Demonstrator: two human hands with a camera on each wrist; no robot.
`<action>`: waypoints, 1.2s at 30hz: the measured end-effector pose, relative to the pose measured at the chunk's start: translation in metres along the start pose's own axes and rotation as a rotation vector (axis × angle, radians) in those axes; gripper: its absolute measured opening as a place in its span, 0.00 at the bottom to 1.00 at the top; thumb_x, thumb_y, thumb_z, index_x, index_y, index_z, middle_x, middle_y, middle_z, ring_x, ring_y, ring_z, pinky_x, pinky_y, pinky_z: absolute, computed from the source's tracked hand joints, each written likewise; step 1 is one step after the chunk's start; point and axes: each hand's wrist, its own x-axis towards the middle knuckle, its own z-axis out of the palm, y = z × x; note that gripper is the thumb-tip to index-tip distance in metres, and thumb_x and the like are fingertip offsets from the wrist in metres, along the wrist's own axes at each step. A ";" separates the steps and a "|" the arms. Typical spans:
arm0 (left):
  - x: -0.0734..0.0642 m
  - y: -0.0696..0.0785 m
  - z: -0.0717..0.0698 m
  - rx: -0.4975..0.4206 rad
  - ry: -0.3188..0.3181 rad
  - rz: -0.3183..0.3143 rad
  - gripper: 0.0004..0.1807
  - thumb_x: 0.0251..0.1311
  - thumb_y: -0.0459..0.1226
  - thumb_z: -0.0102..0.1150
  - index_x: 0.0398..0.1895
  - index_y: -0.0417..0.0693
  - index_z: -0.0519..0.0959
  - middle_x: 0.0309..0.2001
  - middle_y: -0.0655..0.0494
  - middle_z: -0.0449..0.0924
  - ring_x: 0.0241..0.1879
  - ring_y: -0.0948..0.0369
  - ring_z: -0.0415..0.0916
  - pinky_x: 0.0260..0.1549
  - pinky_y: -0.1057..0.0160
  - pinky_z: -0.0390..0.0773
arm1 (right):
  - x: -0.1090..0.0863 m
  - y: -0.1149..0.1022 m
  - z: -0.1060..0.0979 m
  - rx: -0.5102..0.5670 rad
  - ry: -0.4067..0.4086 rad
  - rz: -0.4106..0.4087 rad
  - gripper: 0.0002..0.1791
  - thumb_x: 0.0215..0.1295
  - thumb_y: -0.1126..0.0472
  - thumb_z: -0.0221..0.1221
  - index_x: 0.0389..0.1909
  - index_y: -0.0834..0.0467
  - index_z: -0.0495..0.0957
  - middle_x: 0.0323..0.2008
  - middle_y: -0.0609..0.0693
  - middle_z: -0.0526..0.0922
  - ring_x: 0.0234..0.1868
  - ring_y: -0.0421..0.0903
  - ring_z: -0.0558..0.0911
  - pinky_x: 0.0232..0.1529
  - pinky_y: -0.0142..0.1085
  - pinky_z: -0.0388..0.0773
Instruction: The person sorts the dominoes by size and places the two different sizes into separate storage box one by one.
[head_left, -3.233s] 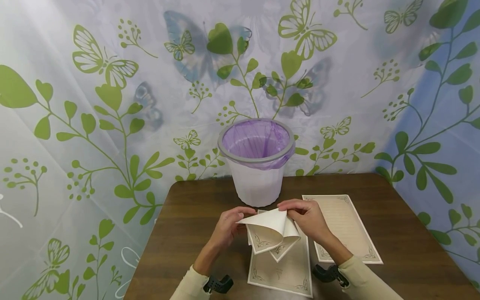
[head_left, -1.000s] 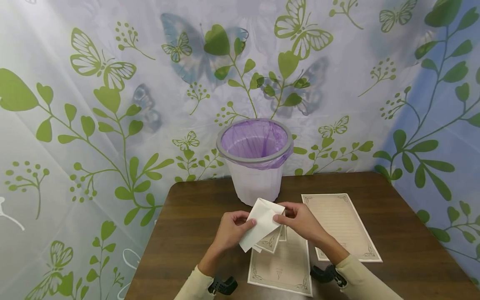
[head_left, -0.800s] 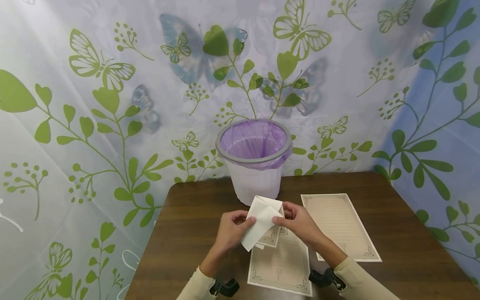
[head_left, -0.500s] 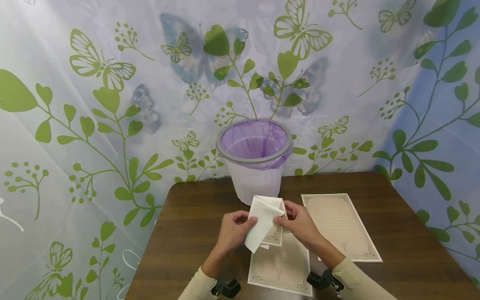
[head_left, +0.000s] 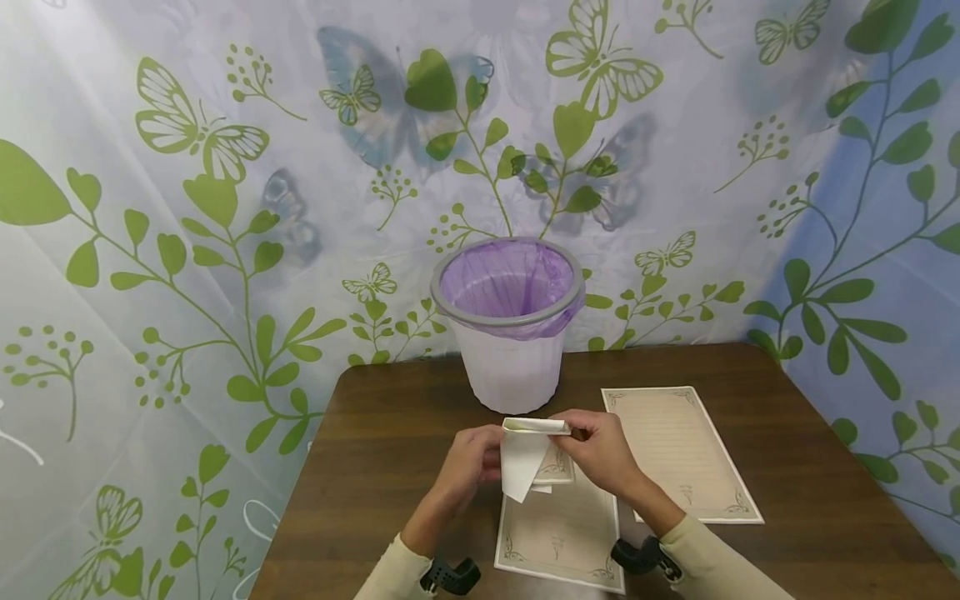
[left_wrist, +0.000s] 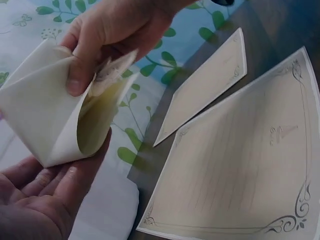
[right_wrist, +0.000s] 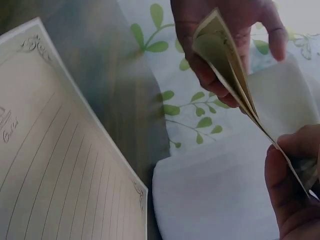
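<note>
A folded sheet of letter paper (head_left: 521, 458), cream with ornate printed corners, is held up between both hands in the head view. My left hand (head_left: 461, 467) holds its left side; the left wrist view shows the fingers (left_wrist: 75, 180) laid along the underside of the fold. On the opposite side my right hand (head_left: 603, 446) pinches the paper, its thumb flat on the pale outer face in the left wrist view. Seen from the right wrist, the folded paper (right_wrist: 265, 127) gapes at its far end. Below lies a flat lined sheet (head_left: 562, 542).
Another lined sheet (head_left: 678, 450) lies on the brown table (head_left: 390, 408) to the right. Behind the hands stands a white bin (head_left: 517, 375) with a purple liner (head_left: 510, 283). A leaf-and-butterfly curtain (head_left: 300, 208) hangs at the back.
The loosely curled paper has been folded narrower. In the last half second its top edge has tilted down towards the viewer, and both hands have turned with it.
</note>
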 end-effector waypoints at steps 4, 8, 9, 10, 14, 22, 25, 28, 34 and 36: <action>0.000 0.001 0.000 -0.065 -0.047 -0.012 0.29 0.70 0.51 0.53 0.55 0.32 0.78 0.48 0.41 0.84 0.44 0.51 0.85 0.39 0.54 0.86 | 0.000 0.002 0.001 -0.033 0.009 -0.128 0.21 0.52 0.83 0.64 0.35 0.53 0.89 0.37 0.49 0.89 0.35 0.40 0.86 0.32 0.25 0.79; 0.000 0.000 -0.002 -0.014 -0.052 -0.001 0.23 0.67 0.41 0.61 0.59 0.36 0.78 0.51 0.45 0.83 0.46 0.54 0.84 0.42 0.57 0.86 | -0.001 0.004 -0.001 -0.049 -0.016 -0.215 0.31 0.44 0.87 0.57 0.33 0.48 0.89 0.40 0.45 0.89 0.40 0.42 0.87 0.32 0.25 0.79; -0.001 0.000 -0.002 -0.010 -0.049 0.006 0.22 0.65 0.38 0.62 0.59 0.36 0.77 0.51 0.45 0.83 0.46 0.55 0.83 0.42 0.57 0.86 | -0.001 0.004 -0.001 -0.053 -0.026 -0.223 0.32 0.43 0.87 0.57 0.33 0.47 0.89 0.41 0.44 0.88 0.40 0.42 0.86 0.31 0.25 0.78; -0.001 -0.001 -0.002 -0.001 -0.049 0.016 0.22 0.63 0.35 0.63 0.60 0.37 0.77 0.51 0.45 0.82 0.45 0.55 0.83 0.42 0.58 0.85 | -0.001 0.004 -0.002 -0.058 -0.036 -0.229 0.33 0.42 0.87 0.57 0.34 0.46 0.89 0.42 0.44 0.88 0.40 0.42 0.86 0.31 0.25 0.78; 0.000 -0.002 -0.002 0.036 -0.022 0.070 0.24 0.58 0.28 0.65 0.59 0.39 0.77 0.53 0.42 0.81 0.45 0.56 0.83 0.41 0.60 0.85 | 0.000 0.006 -0.004 -0.074 -0.092 -0.219 0.31 0.48 0.85 0.59 0.40 0.46 0.88 0.47 0.43 0.87 0.44 0.42 0.85 0.34 0.27 0.80; 0.002 -0.003 -0.003 0.081 0.036 0.121 0.28 0.54 0.23 0.67 0.60 0.38 0.76 0.51 0.41 0.82 0.46 0.51 0.84 0.39 0.59 0.85 | 0.000 0.007 -0.017 0.023 -0.236 -0.059 0.22 0.69 0.74 0.55 0.55 0.50 0.83 0.54 0.46 0.84 0.47 0.41 0.84 0.40 0.32 0.83; 0.002 -0.003 -0.004 0.110 0.048 0.139 0.27 0.54 0.23 0.67 0.59 0.39 0.76 0.51 0.40 0.82 0.45 0.51 0.85 0.39 0.58 0.85 | 0.000 0.007 -0.022 0.125 -0.280 0.031 0.17 0.74 0.69 0.53 0.58 0.55 0.81 0.56 0.52 0.84 0.48 0.42 0.84 0.43 0.34 0.83; 0.002 -0.003 -0.004 0.133 0.064 0.155 0.26 0.54 0.24 0.68 0.58 0.42 0.78 0.51 0.41 0.83 0.44 0.52 0.85 0.39 0.57 0.86 | 0.001 0.009 -0.025 0.239 -0.303 0.111 0.16 0.75 0.63 0.55 0.60 0.60 0.79 0.58 0.61 0.82 0.52 0.46 0.85 0.49 0.37 0.83; 0.002 -0.003 -0.001 0.146 0.089 0.191 0.25 0.54 0.24 0.68 0.58 0.41 0.78 0.50 0.39 0.83 0.44 0.51 0.85 0.39 0.58 0.86 | 0.001 0.011 -0.023 0.212 -0.272 0.244 0.18 0.68 0.53 0.64 0.55 0.55 0.83 0.51 0.58 0.85 0.42 0.48 0.86 0.41 0.37 0.84; 0.001 -0.003 0.000 0.146 0.095 0.196 0.25 0.54 0.24 0.68 0.57 0.41 0.78 0.50 0.39 0.84 0.44 0.52 0.86 0.39 0.58 0.86 | 0.000 0.011 -0.022 0.185 -0.254 0.276 0.16 0.66 0.51 0.66 0.51 0.52 0.85 0.46 0.53 0.87 0.39 0.47 0.86 0.38 0.37 0.84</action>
